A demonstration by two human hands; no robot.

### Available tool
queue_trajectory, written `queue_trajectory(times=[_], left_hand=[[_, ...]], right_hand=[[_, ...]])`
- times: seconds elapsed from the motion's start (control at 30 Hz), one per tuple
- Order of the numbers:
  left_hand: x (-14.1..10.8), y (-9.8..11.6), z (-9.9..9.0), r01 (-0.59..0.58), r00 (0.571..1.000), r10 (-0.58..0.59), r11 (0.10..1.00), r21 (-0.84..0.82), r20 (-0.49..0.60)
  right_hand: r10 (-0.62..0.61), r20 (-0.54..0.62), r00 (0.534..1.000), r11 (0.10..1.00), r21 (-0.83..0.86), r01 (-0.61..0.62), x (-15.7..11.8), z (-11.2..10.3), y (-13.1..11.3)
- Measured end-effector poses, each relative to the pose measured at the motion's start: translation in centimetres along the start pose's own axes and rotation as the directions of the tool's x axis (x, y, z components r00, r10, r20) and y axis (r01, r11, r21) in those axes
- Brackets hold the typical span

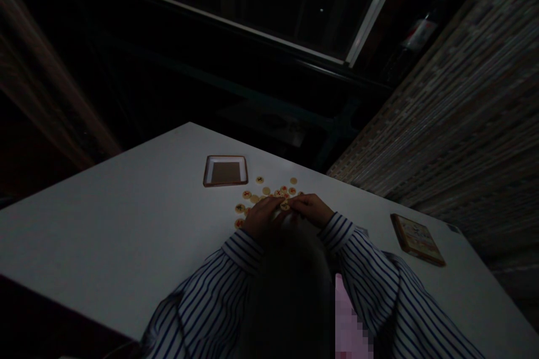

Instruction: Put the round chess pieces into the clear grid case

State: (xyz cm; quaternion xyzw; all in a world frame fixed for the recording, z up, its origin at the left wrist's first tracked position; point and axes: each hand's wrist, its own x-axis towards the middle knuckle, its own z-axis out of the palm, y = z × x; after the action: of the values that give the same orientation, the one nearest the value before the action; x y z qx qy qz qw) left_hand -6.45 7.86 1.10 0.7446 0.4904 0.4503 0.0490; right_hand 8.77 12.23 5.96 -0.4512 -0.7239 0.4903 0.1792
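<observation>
White table (126, 224): marked round pieces (266, 190) scattered, open tray (225, 184), flat box (418, 238) at right.

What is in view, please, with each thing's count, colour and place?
Table: one, white, centre
Round pieces: many, partly hidden; pale, red or black marks, mid-table
Tray: one, brown rim, left of most pieces
Flat box: one, brownish, table's right
Bottle: one, dark, pale cap, upper right
Window frame: one, pale, top
Curtains: two, brownish, both sides
Pink patch: one, partly pixelated, bottom
Sleeves: two, blue-striped white, bottom
Left hand: one, over pieces
Right hand: one, beside it
</observation>
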Motion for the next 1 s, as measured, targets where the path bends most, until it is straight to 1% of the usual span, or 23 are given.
queue_trajectory(times=[0.23,0.37,0.5,0.63,0.73,0.8,0.83,0.87,0.93,1.0], left_hand=[[0.1,0.5,-0.3,0.046,0.999,-0.046,0.999,-0.007,0.008],[0.0,0.6,-0.3,0.077,0.997,-0.077,0.997,-0.007,-0.014],[0.1,0.9,-0.4,0.072,0.997,-0.072,0.997,-0.018,-0.027],[0.2,1.2,-0.7,0.087,0.995,-0.091,0.992,-0.096,-0.041],[0.2,1.6,-0.8,0.134,0.989,-0.144,0.968,-0.214,-0.029],[0.2,2.0,-0.8,0.219,0.972,-0.233,0.915,-0.339,-0.001],[0.2,2.2,-0.7,0.274,0.956,-0.291,0.864,-0.422,0.025],[0.3,2.4,-0.7,0.329,0.936,-0.346,0.795,-0.510,0.064],[0.3,2.7,-0.5,0.414,0.892,-0.425,0.628,-0.659,0.155],[0.3,2.8,-0.3,0.463,0.854,-0.470,0.488,-0.740,0.225]], right_hand=[[-0.018,-0.003,1.000,0.999,-0.031,0.018,-0.3,-0.1,0.0],[-0.014,-0.039,0.999,1.000,0.003,0.014,-0.6,-0.2,-0.2],[-0.010,-0.100,0.995,0.998,0.058,0.016,-0.9,-0.1,-0.5],[-0.008,-0.158,0.987,0.990,0.136,0.030,-1.1,-0.1,-0.3],[-0.005,-0.152,0.988,0.980,0.196,0.035,-1.3,-0.1,-0.3],[-0.002,-0.128,0.992,0.976,0.216,0.030,-1.5,-0.1,-0.4],[-0.001,-0.120,0.993,0.976,0.215,0.027,-1.7,-0.1,-0.4],[0.001,-0.118,0.993,0.977,0.212,0.024,-1.8,-0.1,-0.5],[-0.001,-0.132,0.991,0.978,0.209,0.029,-1.9,-0.1,-0.5],[-0.004,-0.140,0.990,0.973,0.230,0.036,-2.1,-0.1,-0.6]])
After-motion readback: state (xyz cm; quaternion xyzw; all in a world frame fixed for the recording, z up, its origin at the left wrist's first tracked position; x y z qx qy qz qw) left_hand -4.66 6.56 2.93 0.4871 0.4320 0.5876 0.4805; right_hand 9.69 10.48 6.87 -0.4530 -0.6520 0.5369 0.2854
